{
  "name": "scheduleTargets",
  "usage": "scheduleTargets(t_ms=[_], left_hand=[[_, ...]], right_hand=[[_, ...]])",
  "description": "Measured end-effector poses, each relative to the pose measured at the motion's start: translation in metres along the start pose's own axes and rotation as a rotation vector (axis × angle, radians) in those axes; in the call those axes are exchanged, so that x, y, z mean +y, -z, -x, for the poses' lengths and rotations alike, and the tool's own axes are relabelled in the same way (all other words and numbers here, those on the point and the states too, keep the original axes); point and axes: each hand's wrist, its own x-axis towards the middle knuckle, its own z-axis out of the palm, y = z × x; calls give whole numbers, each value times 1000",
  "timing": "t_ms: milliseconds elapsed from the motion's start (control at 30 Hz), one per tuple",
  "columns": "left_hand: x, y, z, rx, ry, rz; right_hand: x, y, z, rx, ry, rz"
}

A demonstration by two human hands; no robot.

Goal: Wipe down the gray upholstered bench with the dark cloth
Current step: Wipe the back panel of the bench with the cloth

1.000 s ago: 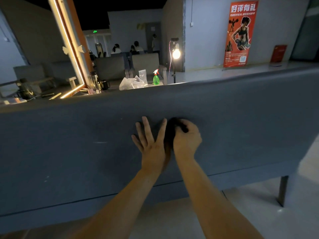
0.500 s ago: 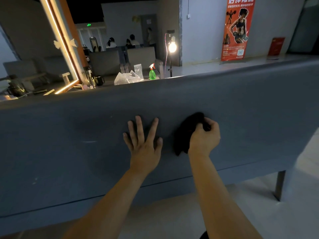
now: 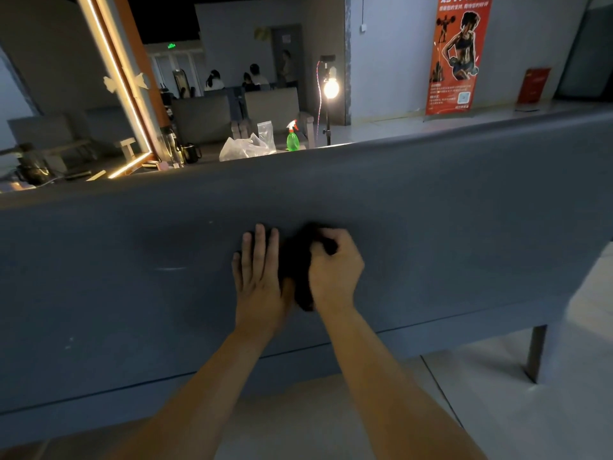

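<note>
Holding the dark cloth [image 3: 295, 260] against the gray bench [image 3: 464, 210]

The right hand [image 3: 335, 270] grips the dark cloth. Its fingers are curled around the upper part of the bundle and its back is turned to the camera. The cloth is bunched up. Most of what shows comes out of the fist toward nine o'clock, and a dark end hangs toward seven o'clock, beside the right wrist. A small dark piece also shows between the curled fingers. The cloth touches the upholstered panel of the bench, near the middle of the picture.

The left hand [image 3: 260, 280] holds nothing. It lies flat on the same panel, with straight fingers close together that point to twelve o'clock. It is just beside the cloth, at nine o'clock of it. Whether its thumb touches the cloth or is hidden behind it, I cannot tell.

The bench runs across the whole picture from nine o'clock to three o'clock. One leg [image 3: 535, 353] shows at four o'clock, standing on the pale floor. Beyond the top edge of the bench, at twelve o'clock, a green spray bottle [image 3: 292, 139] stands beside a clear plastic bag [image 3: 247, 147], with a lit lamp [image 3: 331, 89] near them. An orange poster [image 3: 459, 54] hangs at one o'clock.
</note>
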Motion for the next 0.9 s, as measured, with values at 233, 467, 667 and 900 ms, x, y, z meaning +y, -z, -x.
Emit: scheduleTargets(t_ms=[233,467,667,900], left_hand=[[13,0,3,19,62,26],[13,0,3,3,5,-18],[-25,33,15,-97,-101,41],[-37,72,14,204,107,-47]], right_hand=[[1,58,-54,388,-183,-68],[-12,-5,-7,139,-10,-54],[-9,-50,27,-50,49,-25],[-42,-46,33,-92,400,52]])
